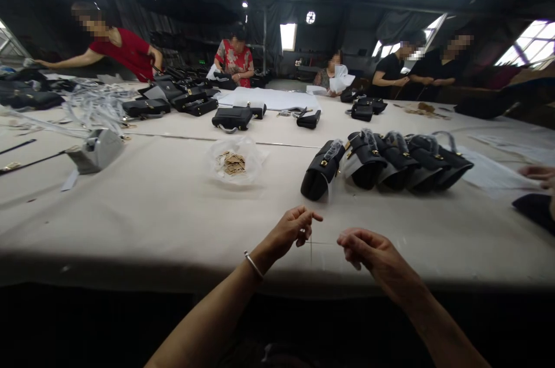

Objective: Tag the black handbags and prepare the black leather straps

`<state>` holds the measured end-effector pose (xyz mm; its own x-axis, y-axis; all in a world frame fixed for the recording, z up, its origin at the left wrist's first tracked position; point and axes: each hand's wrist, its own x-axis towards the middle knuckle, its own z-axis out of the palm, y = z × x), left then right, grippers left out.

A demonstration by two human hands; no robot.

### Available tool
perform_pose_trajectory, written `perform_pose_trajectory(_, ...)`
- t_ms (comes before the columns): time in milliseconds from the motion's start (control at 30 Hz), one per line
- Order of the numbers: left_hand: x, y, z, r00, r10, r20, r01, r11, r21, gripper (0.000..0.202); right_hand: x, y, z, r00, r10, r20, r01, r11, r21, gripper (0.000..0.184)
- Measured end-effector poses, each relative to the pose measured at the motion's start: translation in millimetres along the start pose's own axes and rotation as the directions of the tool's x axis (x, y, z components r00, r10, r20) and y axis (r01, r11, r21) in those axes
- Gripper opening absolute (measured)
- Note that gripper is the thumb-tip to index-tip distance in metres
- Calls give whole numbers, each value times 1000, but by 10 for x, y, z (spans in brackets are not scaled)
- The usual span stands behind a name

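My left hand [292, 230], with a thin bracelet at the wrist, hovers over the near edge of the beige table [151, 212] with thumb and fingers pinched together. My right hand [366, 247] is beside it, fingers curled in a pinch too. A very thin thread or string seems to run between and below the two hands; it is too fine to name for sure. Just beyond them lies a row of several small black handbags [385, 162] with gold clasps, leaning on one another. A clear plastic bag of small gold-coloured parts [234, 162] sits left of the row.
More black handbags [232, 117] and white paper sheets [271, 98] lie across the far table. A grey tape dispenser [96, 150] stands at left among paper strips. Several people work along the far side; another person's hand [537, 174] shows at the right edge.
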<state>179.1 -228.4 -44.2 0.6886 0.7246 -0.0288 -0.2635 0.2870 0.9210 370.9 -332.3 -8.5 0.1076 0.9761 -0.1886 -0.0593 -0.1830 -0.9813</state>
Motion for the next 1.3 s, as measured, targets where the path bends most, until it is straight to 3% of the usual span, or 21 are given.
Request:
perform_pose_trajectory(100, -10, -79, 15, 989, -110, 99, 101, 991, 90, 51, 28, -30, 26, 982, -159, -101, 165, 985, 57, 35)
perform_pose_trajectory(167, 56, -69, 28, 980, -116, 164, 101, 990, 98, 51, 82, -73, 65, 985, -131, -116, 157, 955, 253, 33)
perform_pose_trajectory(200, 120, -37, 25, 987, -69, 146, 55, 993, 101, 49, 123, -104, 80, 988, -96, -123, 133, 928, 348, 31)
perform_pose_trajectory(267, 312, 83, -10, 993, 115, 5, -114, 969, 219, 43, 239, -184, 82, 985, -32, -168, 106, 888, 448, 29)
perform_pose_trajectory(367, 731, 357, -112, 906, 398, -143, -271, 806, 527, 28, 508, -328, 1, 965, -50, -257, 137, 933, 334, 36)
perform_pose_trajectory(467, 1253, 611, -213, 846, 519, -120, -314, 668, 675, 19, 889, -463, -145, 958, -111, -263, 160, 972, 171, 44)
perform_pose_trajectory(533, 1613, 717, -260, 838, 543, -57, -330, 587, 739, 25, 1180, -538, -243, 956, -123, -265, 161, 979, 124, 46)
perform_pose_trajectory(633, 2070, 783, -315, 860, 506, 61, -348, 497, 795, 30, 1597, -639, -349, 964, -112, -241, 128, 991, 51, 41)
perform_pose_trajectory(733, 2323, 798, -367, 875, 451, 177, -391, 441, 808, 26, 1902, -735, -386, 988, -55, -145, 53, 998, -14, 27)
perform_pose_trajectory(900, 2341, 844, -449, 857, 394, 331, -485, 401, 777, 24, 2145, -857, -404, 999, 51, 15, -49, 992, -117, 14)
perform_pose_trajectory(1000, 2280, 857, -474, 847, 395, 356, -500, 362, 787, 26, 2219, -867, -461, 994, 84, 64, -72, 984, -163, 12)
perform_pose_trajectory(1167, 2202, 797, -444, 853, 451, 263, -426, 310, 850, 20, 2273, -807, -537, 994, 84, 77, -68, 980, -188, 12)
perform_pose_trajectory(1300, 2138, 715, -391, 855, 490, 173, -371, 342, 863, 16, 2245, -800, -494, 995, 66, 70, -53, 983, -176, 16)
